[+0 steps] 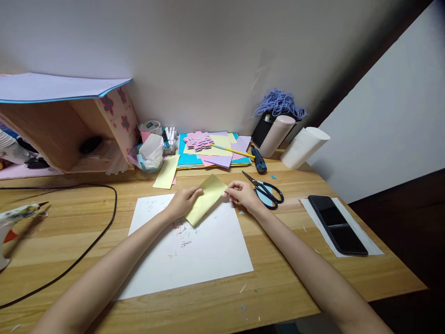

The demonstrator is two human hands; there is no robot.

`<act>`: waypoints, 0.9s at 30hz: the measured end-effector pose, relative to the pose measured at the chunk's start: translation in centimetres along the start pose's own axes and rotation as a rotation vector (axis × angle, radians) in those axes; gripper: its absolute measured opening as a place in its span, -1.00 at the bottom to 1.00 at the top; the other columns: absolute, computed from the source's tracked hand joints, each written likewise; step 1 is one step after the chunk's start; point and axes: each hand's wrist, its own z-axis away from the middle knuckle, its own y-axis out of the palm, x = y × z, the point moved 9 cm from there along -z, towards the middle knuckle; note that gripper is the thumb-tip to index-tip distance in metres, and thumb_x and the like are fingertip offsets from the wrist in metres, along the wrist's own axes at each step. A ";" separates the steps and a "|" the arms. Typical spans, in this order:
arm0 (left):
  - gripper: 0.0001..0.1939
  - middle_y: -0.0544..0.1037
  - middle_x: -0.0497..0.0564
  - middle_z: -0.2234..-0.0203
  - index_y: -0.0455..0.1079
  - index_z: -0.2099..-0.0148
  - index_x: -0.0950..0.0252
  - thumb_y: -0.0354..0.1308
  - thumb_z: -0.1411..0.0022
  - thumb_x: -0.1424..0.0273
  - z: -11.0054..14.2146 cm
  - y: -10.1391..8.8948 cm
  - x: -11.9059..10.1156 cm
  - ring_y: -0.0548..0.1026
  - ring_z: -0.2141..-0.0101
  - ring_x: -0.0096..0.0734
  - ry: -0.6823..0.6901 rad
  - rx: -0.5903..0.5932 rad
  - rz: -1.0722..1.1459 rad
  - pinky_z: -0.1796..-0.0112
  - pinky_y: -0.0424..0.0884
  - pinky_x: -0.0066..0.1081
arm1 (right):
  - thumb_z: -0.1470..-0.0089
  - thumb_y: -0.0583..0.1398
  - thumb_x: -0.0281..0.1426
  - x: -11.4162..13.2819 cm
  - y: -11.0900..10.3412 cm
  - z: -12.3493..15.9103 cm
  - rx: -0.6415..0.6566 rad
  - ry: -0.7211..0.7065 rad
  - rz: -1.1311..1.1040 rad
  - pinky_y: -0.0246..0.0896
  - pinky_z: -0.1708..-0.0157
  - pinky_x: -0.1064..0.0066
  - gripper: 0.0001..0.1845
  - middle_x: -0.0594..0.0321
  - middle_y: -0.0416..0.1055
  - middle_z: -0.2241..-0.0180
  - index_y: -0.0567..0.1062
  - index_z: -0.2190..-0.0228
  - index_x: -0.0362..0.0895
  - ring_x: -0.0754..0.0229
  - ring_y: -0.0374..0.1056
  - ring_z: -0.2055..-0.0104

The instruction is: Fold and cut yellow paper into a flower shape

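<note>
The left hand (183,202) and right hand (242,194) grip a pale-yellow rectangular paper sheet (207,198), long axis slanting toward the bench (278,287)'s far right corner.

Sheet (208,264) sits mid-worktop (285,292), card (207,197) held above its back part. Scissors (257,184) are just right of it, phone (338,225) further right on some tissue (360,232). Glue gun's (21,212) way off left, box (120,118) behind that. Paper stack's (189,160) at the back, flower (198,140) on top, cutter (259,161) on its right.
</note>
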 end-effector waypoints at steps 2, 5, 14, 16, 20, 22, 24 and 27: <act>-0.58 0.43 -0.03 0.53 0.32 0.39 0.29 -0.23 -0.25 0.15 0.1 0.1 -0.2 0.35 0.48 -0.40 0.012 0.026 -0.024 0.46 0.15 -0.47 | 0.19 0.20 -0.39 0.4 -1.4 -0.3 -0.100 -0.044 0.013 -0.03 0.75 0.59 -0.88 0.27 0.42 0.63 0.38 0.62 -0.19 0.42 0.14 0.71; -0.57 0.42 -0.03 0.55 0.32 0.42 0.29 -0.24 -0.26 0.16 0.2 0.5 -0.6 0.35 0.49 -0.41 0.055 0.067 -0.089 0.46 0.13 -0.48 | 0.10 0.16 -0.31 1.1 -2.5 -0.5 -0.166 -0.111 0.024 0.15 0.63 0.56 -0.83 0.23 0.46 0.51 0.42 0.51 -0.18 0.36 0.27 0.59; -0.54 0.42 -0.05 0.58 0.31 0.47 0.29 -0.24 -0.25 0.14 0.5 1.2 -1.5 0.29 0.55 -0.47 0.088 0.159 -0.158 0.51 0.05 -0.49 | 0.07 0.17 -0.24 1.5 1.5 1.0 0.000 -0.212 0.138 0.19 0.42 0.45 -0.76 0.23 0.45 0.47 0.48 0.50 -0.18 0.23 0.34 0.41; -0.54 0.41 -0.05 0.59 0.31 0.47 0.29 -0.24 -0.25 0.12 0.5 1.2 -1.5 0.29 0.54 -0.47 0.082 0.167 -0.153 0.50 0.05 -0.49 | 0.08 0.18 -0.25 1.2 1.5 0.9 -0.015 -0.188 0.116 0.18 0.43 0.46 -0.76 0.24 0.46 0.48 0.49 0.51 -0.18 0.23 0.34 0.43; -0.54 0.39 -0.07 0.59 0.29 0.48 0.29 -0.23 -0.24 0.11 0.4 1.3 -1.3 0.29 0.54 -0.47 0.070 0.173 -0.144 0.50 0.05 -0.49 | 0.12 0.19 -0.26 0.8 1.3 0.6 -0.016 -0.143 0.084 0.17 0.44 0.47 -0.78 0.24 0.46 0.49 0.50 0.53 -0.18 0.24 0.33 0.45; -0.54 0.38 -0.07 0.59 0.28 0.49 0.29 -0.22 -0.23 0.10 0.4 1.3 -1.3 0.29 0.54 -0.47 0.062 0.174 -0.135 0.50 0.04 -0.49 | 0.14 0.21 -0.27 0.7 1.2 0.6 -0.022 -0.120 0.078 0.16 0.45 0.47 -0.78 0.24 0.46 0.50 0.50 0.53 -0.18 0.25 0.32 0.45; -0.54 0.38 -0.07 0.59 0.28 0.49 0.29 -0.22 -0.23 0.09 0.4 1.3 -1.2 0.28 0.54 -0.47 0.054 0.175 -0.125 0.51 0.04 -0.49 | 0.15 0.21 -0.27 0.6 1.1 0.6 -0.029 -0.098 0.075 0.15 0.46 0.47 -0.78 0.24 0.45 0.51 0.50 0.53 -0.19 0.25 0.31 0.46; -0.54 0.38 -0.07 0.60 0.27 0.50 0.29 -0.22 -0.23 0.09 0.4 1.3 -1.1 0.27 0.55 -0.48 0.047 0.178 -0.113 0.52 0.03 -0.49 | 0.16 0.21 -0.26 0.7 1.1 0.7 -0.024 -0.087 0.076 0.13 0.47 0.48 -0.77 0.25 0.43 0.52 0.49 0.53 -0.20 0.27 0.29 0.47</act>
